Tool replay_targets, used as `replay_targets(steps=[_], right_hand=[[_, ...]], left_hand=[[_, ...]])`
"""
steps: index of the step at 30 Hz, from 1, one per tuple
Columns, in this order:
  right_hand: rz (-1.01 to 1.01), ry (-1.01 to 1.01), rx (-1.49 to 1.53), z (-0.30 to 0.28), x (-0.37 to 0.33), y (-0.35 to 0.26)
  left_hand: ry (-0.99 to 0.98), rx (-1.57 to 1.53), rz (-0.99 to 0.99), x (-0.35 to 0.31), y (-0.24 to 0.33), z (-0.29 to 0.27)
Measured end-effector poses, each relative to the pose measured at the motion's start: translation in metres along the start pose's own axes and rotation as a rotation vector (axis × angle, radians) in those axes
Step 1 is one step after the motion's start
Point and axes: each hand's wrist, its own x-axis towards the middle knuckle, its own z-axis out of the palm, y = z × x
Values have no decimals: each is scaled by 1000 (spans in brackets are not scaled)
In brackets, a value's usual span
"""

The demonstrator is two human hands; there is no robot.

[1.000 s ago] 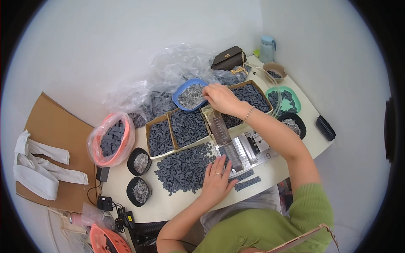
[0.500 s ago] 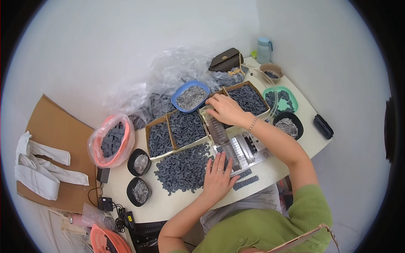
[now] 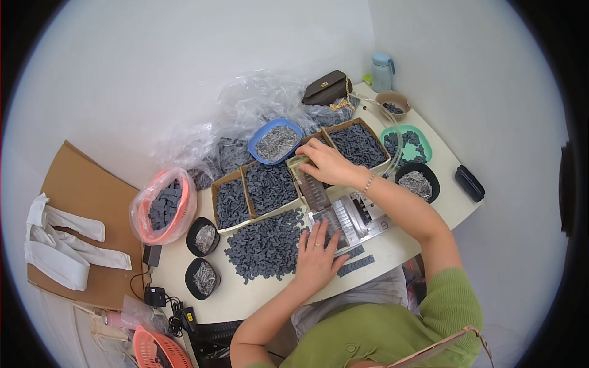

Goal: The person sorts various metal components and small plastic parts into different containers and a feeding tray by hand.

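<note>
Ribbed clear-plastic and metal fixture (image 3: 342, 216), touched by flat, spread left hand (image 3: 314, 260). Far end met by curled right hand (image 3: 333, 165), grip indiscernible, shifted from blue tray (image 3: 252, 148).

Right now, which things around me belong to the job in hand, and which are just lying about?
Likely part of the job:
metal fixture
clear slotted piece, left hand at its near end, right hand at its far end
loose grey pieces
blue tray of metal pins

Probably just lying about:
dark handbag
light blue bottle
black case
white cloth
</note>
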Motion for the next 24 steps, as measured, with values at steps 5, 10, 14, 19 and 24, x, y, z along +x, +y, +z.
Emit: replay_targets(steps=[5, 10, 14, 19, 24], right_hand=[[-158, 120, 63, -20, -21, -28], [-674, 134, -296, -29, -97, -57], [-698, 66, -401, -1, -156, -59], [-638, -20, -538, 12, -175, -72], [-657, -55, -607, 13, -180, -75]], left_hand=[[54, -96, -83, -11, -12, -5], [159, -92, -170, -31, -31, -21], [157, -94, -195, -37, -49, -32], [140, -81, -160, -24, -57, -45], [125, -57, -113, -11, -61, -48]])
